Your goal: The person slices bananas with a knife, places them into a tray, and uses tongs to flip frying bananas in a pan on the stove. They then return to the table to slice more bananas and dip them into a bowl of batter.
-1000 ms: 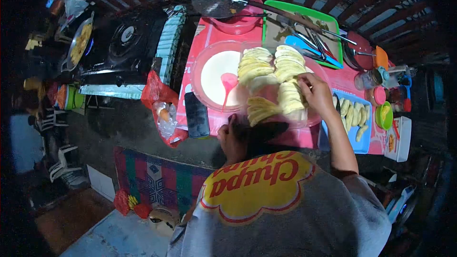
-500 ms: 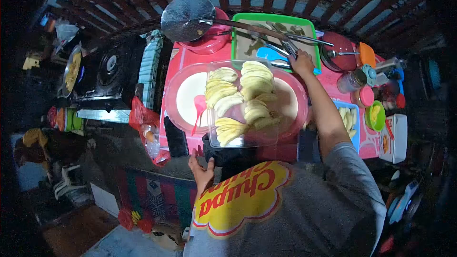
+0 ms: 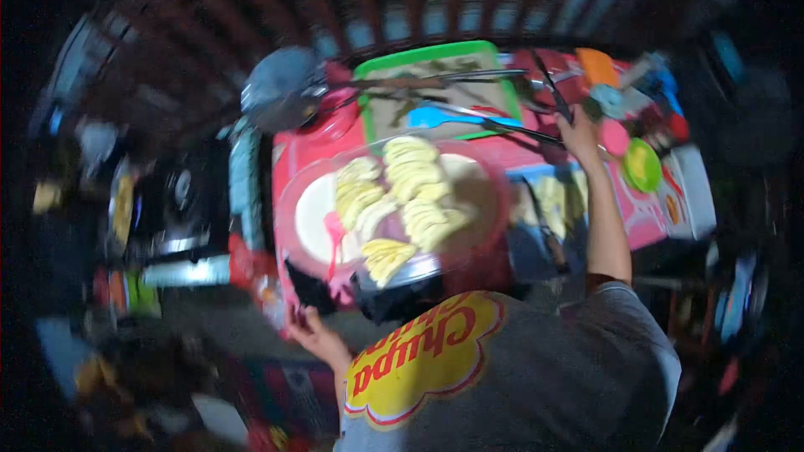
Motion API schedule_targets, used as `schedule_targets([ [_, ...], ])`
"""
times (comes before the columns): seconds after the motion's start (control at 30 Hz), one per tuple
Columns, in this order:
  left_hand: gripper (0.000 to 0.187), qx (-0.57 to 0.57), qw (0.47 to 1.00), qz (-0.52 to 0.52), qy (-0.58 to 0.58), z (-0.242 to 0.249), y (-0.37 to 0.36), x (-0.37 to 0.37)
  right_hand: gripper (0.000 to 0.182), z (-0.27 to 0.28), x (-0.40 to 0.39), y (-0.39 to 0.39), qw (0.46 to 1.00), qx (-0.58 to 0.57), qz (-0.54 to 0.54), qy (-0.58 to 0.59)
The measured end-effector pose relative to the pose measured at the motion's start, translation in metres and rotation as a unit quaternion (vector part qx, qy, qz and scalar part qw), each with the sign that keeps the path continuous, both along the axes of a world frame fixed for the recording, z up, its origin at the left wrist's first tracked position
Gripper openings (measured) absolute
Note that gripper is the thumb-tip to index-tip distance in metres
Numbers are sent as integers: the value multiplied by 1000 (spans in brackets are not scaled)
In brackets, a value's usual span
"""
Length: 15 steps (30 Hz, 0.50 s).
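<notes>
My right hand (image 3: 578, 134) is closed around a long, slim, dark utensil (image 3: 550, 84), blurred by motion, which points up and away to the right of the green-rimmed tray (image 3: 507, 96). My left hand (image 3: 316, 336) is low near the table's front edge, fingers apart and holding nothing, close to a dark phone (image 3: 308, 286). Between the hands, a clear container of sliced, fanned-out bananas (image 3: 416, 180) sits over two pink basins of pale batter (image 3: 314, 216). A pink ladle (image 3: 335, 238) leans in the left basin.
A blue silicone brush (image 3: 427, 119) and metal tools lie across the green tray. A wide strainer (image 3: 283, 88) rests at the back left. Left of the table is a stove (image 3: 180, 192) with a pan (image 3: 124, 205). Jars and a green bowl (image 3: 641, 165) stand right.
My right hand has lifted off the green tray and moved right and nearer, carrying the dark utensil. My left hand has shifted left and lower. The whole view has turned and blurred.
</notes>
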<state>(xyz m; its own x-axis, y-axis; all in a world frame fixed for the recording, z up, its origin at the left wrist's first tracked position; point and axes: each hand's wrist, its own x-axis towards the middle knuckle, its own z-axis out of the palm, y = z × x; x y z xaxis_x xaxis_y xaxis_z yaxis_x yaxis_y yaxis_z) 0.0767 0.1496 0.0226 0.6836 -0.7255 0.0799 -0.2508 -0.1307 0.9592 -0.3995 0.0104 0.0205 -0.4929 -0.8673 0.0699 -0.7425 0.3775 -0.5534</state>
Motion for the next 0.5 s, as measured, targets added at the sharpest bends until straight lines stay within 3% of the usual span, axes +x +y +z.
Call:
schedule_targets([
  [0.03,33,-18,1000,-3,18,5,-9,-7,26,-22,-22,23,976,-77,-65,-191],
  [0.07,33,-33,999,-8,36,9,-17,-14,19,27,7,53,925,-102,-141,-338],
  [0.1,33,-50,997,-36,48,9,-25,-19,18,23,6,78,842,-169,-150,-490],
  [0.17,32,-63,987,-123,82,-1,-42,-14,18,16,8,133,780,-156,-152,-586],
  [0.2,32,-109,979,-157,65,-1,-51,-22,15,4,12,161,759,-230,-150,-590],
  [0.3,31,-84,969,-222,71,12,-72,-57,19,34,47,235,706,-300,-254,-589],
  [0.33,31,-75,964,-256,3,7,-81,-62,21,32,51,257,678,-333,-279,-592],
  [0.4,34,-81,949,-303,39,10,-83,-91,25,29,62,295,631,-369,-266,-628],
  [0.43,35,-92,936,-335,62,13,-79,-109,31,15,63,315,637,-356,-248,-637],
  [0.47,35,-90,927,-357,69,15,-71,-126,36,5,63,334,570,-392,-213,-690],
  [0.5,35,-90,917,-382,76,19,-62,-147,36,1,68,352,569,-413,-225,-674],
])
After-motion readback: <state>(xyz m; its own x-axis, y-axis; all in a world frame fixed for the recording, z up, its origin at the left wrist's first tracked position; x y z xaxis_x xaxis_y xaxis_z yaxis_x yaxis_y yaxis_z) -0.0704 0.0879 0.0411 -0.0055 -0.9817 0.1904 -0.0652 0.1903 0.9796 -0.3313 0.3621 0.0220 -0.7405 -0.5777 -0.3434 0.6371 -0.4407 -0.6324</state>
